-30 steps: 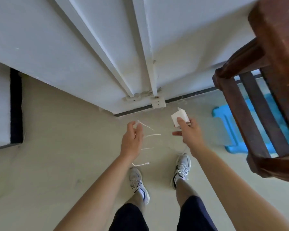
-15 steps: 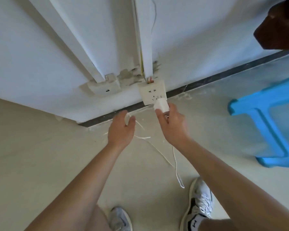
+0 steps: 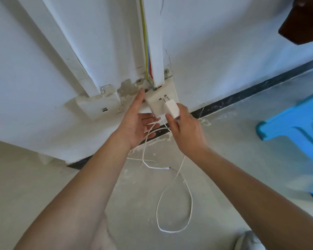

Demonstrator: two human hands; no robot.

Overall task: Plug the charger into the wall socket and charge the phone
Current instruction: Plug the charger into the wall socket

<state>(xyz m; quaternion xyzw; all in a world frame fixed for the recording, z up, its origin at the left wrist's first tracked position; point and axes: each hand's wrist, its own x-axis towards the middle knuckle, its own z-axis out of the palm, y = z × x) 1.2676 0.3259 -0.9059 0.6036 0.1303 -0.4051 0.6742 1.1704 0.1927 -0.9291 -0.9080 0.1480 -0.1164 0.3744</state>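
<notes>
Two steps remain: seating the plug and connecting the phone, which we cannot see. At 9 o'clock of the wall socket (image 3: 161, 100), our left hand (image 3: 135, 127) is spread wide, steadying the plate, with the cable (image 3: 173, 201) draped across its palm. At 4 o'clock, our right hand (image 3: 186, 130) pinches the charger (image 3: 171, 107), prongs at the slots, not seated.
</notes>
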